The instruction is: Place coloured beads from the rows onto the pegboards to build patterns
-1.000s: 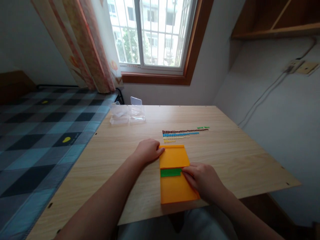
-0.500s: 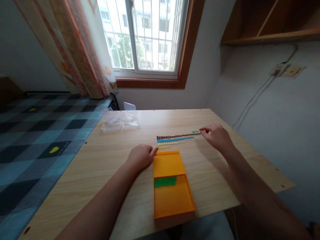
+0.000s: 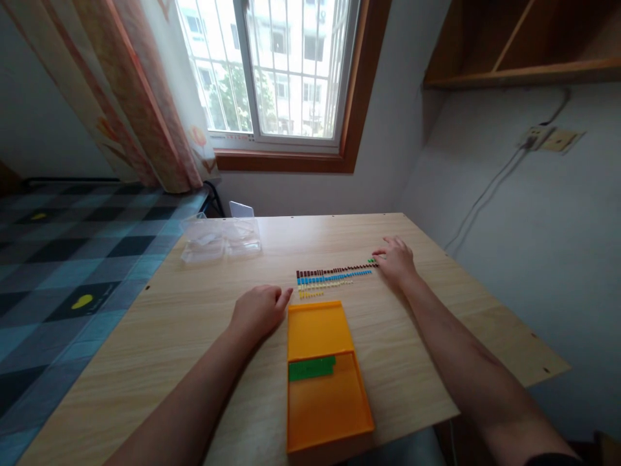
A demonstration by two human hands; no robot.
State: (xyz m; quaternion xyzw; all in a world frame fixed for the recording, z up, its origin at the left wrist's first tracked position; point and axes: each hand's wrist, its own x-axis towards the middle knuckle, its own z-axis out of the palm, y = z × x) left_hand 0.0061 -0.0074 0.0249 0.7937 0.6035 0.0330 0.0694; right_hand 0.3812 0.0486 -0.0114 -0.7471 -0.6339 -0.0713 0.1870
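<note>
- Desk [image 3: 388, 349]: carries all parts; its far edge faces the window [image 3: 291, 71], its left edge runs beside the bed [image 3: 97, 259].
- Orange tray [image 3: 330, 411]: lies at the near edge of the desk; a flat panel forms its far part, a shallow recess its near part.
- Green strip [image 3: 311, 369]: sits at the far end of the recess, against the left wall; its stepped right end stops short of the right wall.
- Brown row [image 3: 330, 271], blue row [image 3: 334, 277], pale row [image 3: 334, 284] and yellow row [image 3: 310, 295]: lie beyond the tray, listed from the far edge inward.
- Green pieces [image 3: 371, 260]: lie just beyond the brown row's right end.
- Right hand [image 3: 396, 262]: fingertips lowered at the green pieces, one finger lifted; I cannot tell whether thumb and forefinger pinch a piece.
- Left hand [image 3: 259, 314]: rests just beside the tray's far left corner, fingers loosely curled, thumb toward the yellow row; its underside is hidden, so I cannot tell its grip.
- Clear plastic boxes [image 3: 204, 239]: stand at the desk's far left corner.
</note>
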